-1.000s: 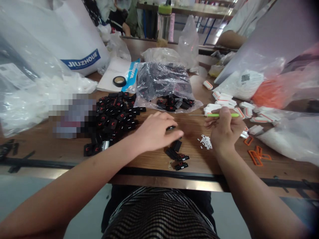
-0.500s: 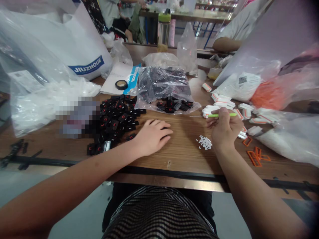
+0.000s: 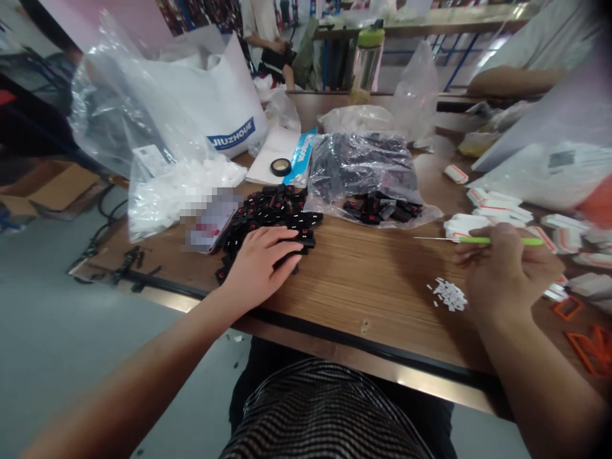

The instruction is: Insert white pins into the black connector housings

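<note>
My left hand [image 3: 261, 264] reaches over the near right side of a pile of small black plastic parts [image 3: 272, 207] with red marks. Its fingers are apart and bent down onto the parts; I see nothing gripped. My right hand [image 3: 514, 271] is closed around a green-handled pick [image 3: 482, 241], whose thin metal shaft points left above the table. Below the shaft, just left of this hand, lies a small heap of tiny white pieces [image 3: 449, 294]. White blocks with orange strips [image 3: 500, 207] lie behind and beside the right hand.
A clear bag of black parts [image 3: 363, 166] lies mid-table. Behind the pile are a roll of black tape [image 3: 280, 167] on a booklet and a bag of white parts [image 3: 191, 185]. Orange frames [image 3: 590, 350] lie at right, a bottle [image 3: 368, 60] at the back. Other people sit beyond.
The view has turned left. My left hand has moved left from the bare tabletop onto the black parts. My right hand still holds the pick above the white pieces.
</note>
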### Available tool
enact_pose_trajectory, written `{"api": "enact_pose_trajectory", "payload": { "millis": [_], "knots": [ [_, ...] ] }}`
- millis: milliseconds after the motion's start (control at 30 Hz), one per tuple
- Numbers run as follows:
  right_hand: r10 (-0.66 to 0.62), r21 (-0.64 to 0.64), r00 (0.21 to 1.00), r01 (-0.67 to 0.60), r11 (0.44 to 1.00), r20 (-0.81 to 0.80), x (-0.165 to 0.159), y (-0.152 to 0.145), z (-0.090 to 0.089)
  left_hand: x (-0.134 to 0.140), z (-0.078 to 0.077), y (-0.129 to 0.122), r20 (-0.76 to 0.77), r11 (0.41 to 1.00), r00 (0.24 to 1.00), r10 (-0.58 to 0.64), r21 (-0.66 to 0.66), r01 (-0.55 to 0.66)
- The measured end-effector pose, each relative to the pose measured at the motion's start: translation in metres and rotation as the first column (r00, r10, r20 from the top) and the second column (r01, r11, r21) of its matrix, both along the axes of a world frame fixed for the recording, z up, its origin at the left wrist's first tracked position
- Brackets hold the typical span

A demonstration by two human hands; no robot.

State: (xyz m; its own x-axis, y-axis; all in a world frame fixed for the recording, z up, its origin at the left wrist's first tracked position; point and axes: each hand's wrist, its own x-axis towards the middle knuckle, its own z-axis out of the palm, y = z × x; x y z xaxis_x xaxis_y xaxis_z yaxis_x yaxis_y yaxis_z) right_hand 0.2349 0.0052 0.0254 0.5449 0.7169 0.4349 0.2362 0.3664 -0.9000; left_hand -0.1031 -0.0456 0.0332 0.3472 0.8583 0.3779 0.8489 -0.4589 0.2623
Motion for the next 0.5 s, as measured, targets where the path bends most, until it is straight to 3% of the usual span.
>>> {"api": "enact_pose_trajectory", "payload": {
  "millis": [100,200,267,367,500],
  "knots": [
    [-0.027,-0.002,1.000,0.027,1.000,0.010,-0.003,0.000,0.000,-0.036,0.011,-0.013,0.123,0.972,0.967,0.225,0.040,-0.231],
    [-0.041,-0.002,0.999,0.042,0.999,0.027,-0.005,0.000,0.000,-0.087,0.015,-0.022,0.129,0.865,0.859,0.495,0.014,-0.501],
    [-0.036,0.023,0.999,0.035,0.999,0.023,-0.006,0.001,-0.001,-0.119,0.012,-0.025,0.025,0.780,0.781,0.624,-0.082,-0.621],
    [-0.033,0.055,0.999,0.032,0.998,0.016,-0.005,0.003,-0.002,-0.144,0.003,-0.028,-0.079,0.727,0.756,0.649,-0.226,-0.648],
    [-0.036,0.042,0.999,0.035,0.998,0.039,-0.003,0.004,-0.004,-0.142,-0.005,-0.023,-0.103,0.744,0.780,0.618,-0.243,-0.622]
  ]
}}
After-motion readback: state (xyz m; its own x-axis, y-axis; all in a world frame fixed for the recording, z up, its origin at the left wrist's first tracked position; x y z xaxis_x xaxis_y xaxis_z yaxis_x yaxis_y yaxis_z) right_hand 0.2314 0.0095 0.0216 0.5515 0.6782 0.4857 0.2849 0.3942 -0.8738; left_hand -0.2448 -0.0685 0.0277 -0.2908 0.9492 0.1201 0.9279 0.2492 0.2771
